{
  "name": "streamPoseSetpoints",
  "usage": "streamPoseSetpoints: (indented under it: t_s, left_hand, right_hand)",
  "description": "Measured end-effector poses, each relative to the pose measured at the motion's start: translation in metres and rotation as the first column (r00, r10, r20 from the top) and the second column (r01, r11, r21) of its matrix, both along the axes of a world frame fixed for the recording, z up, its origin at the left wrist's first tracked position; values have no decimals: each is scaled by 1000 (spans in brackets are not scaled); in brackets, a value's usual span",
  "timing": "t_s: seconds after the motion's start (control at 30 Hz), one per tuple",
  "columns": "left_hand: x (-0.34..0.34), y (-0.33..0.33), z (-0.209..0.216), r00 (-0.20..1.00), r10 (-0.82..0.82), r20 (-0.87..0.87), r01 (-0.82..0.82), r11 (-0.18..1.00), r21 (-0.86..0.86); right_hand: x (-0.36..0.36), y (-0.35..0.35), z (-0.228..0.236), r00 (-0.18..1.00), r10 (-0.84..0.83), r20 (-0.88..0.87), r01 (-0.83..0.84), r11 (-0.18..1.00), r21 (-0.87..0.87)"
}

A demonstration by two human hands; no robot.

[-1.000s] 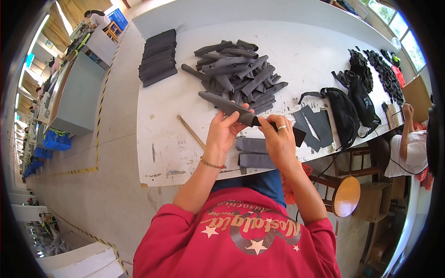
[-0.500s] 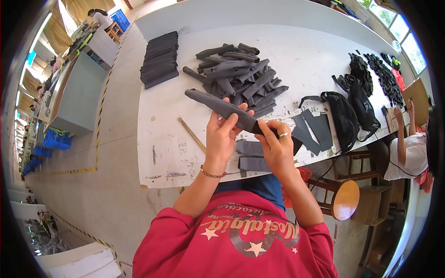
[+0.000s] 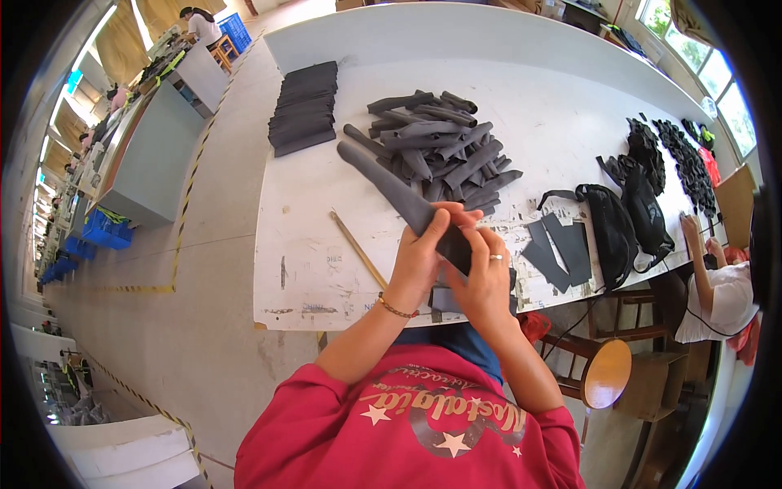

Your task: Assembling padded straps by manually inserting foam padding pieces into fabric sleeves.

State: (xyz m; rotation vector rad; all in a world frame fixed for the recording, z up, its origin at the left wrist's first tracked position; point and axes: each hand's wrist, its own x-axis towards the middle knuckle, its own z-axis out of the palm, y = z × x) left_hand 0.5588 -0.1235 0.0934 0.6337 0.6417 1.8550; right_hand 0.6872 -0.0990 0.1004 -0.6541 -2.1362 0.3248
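Observation:
A long dark grey fabric tube slants over the table between my hands, its far end reaching up to the left. My left hand is closed around its middle, thumb on top. On the black lower end, my right hand grips close beside the left, fingertips nearly meeting. Just beyond lies a loose pile of similar grey tubes. Partly hidden below my hands are folded grey fabric pieces at the table's near edge.
A neat stack of dark fabric lies far left; a wooden stick rests nearer. To the right are flat dark pieces, a black bag and black heaps. A co-worker sits beyond a wooden stool.
My hands have come together, the right shifting up beside the left. The tube is steeper, and its black end shows between my hands. The whole view has shifted slightly.

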Motion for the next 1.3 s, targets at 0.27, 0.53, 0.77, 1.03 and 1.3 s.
streamPoseSetpoints:
  t_s: [0.27,0.53,0.77,1.03,1.3]
  left_hand:
    - [18,-2,-20,981,7,192,-11,1000,20]
    - [27,-4,-17,974,-25,226,8,997,75]
    - [20,-5,-32,954,-2,301,26,997,-74]
    - [8,1,5,955,184,234,-194,981,22]
    - [31,-7,-3,936,158,313,-181,983,44]
  right_hand:
    - [-8,8,-3,994,108,34,-105,992,-73]
    - [2,17,-9,968,238,73,-237,971,-24]
    - [18,16,-1,965,176,197,-150,979,-137]
    - [18,29,17,945,307,111,-318,943,101]
    - [11,29,12,925,376,54,-380,914,144]
